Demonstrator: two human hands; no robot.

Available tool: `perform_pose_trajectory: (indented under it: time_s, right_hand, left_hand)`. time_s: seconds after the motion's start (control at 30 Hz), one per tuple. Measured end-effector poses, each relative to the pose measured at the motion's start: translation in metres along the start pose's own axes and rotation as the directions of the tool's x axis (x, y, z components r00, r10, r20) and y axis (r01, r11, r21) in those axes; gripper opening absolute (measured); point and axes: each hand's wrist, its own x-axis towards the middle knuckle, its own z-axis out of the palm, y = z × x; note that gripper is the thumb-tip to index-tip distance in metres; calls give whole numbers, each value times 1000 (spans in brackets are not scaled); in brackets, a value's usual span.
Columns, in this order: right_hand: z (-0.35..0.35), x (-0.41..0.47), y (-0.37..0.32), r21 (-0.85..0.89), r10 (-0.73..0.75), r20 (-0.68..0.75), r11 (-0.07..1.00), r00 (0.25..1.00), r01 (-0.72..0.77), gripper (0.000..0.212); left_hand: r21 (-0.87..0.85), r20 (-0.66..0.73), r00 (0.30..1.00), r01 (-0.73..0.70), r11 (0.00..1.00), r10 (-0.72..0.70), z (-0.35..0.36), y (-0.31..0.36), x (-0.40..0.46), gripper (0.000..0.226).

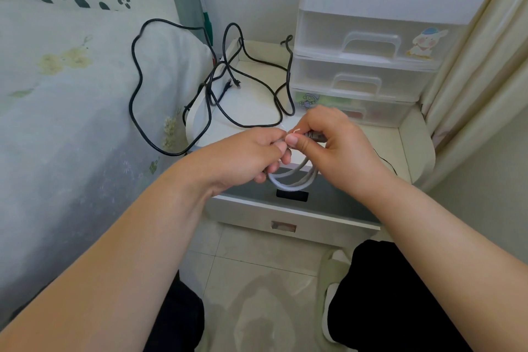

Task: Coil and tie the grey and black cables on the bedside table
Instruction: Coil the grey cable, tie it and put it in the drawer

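My left hand (251,151) and right hand (328,143) meet above the front edge of the surface (383,146), both closed on the coiled grey cable (288,180), fingertips pinching a thin white tie (295,131) at its top. Beyond, the black cable (251,77) sprawls loose across the surface and onto the bed (71,94), beside the plastic drawers (365,66).
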Motion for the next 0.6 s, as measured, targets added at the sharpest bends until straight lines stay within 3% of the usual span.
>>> perform_pose_trajectory:
  time_s: [0.13, 0.27, 0.4, 0.47, 0.53, 0.6]
  right_hand:
    - [2, -1, 0, -179, -62, 17, 982, 998, 64, 24]
    - [-2, 1, -3, -171, -43, 48, 984, 998, 50, 21]
    - [-11, 2, -5, -38, 38, 124, 999, 992, -34, 14]
    - [-13, 1, -3, 35, 35, 171, 999, 985, -42, 22]
    - [-14, 1, 2, -20, -24, 226, 999, 974, 29, 30]
    - [-12, 2, 4, -164, -150, 229, 968, 962, 190, 28]
  left_hand:
    - [359, -84, 995, -28, 933, 62, 6, 2, 1, 12]
    - [560, -197, 974, 21, 828, 109, 11, 3, 3, 14]
    - [593, -171, 977, -3, 805, 130, 8, 6, 0, 16]
    - [592, -148, 982, -10, 806, 121, 5, 6, 0, 22]
    - [591, -135, 985, -7, 807, 108, 1, 4, 0, 24]
    - [605, -124, 988, 0, 796, 95, 0, 2, 0, 21]
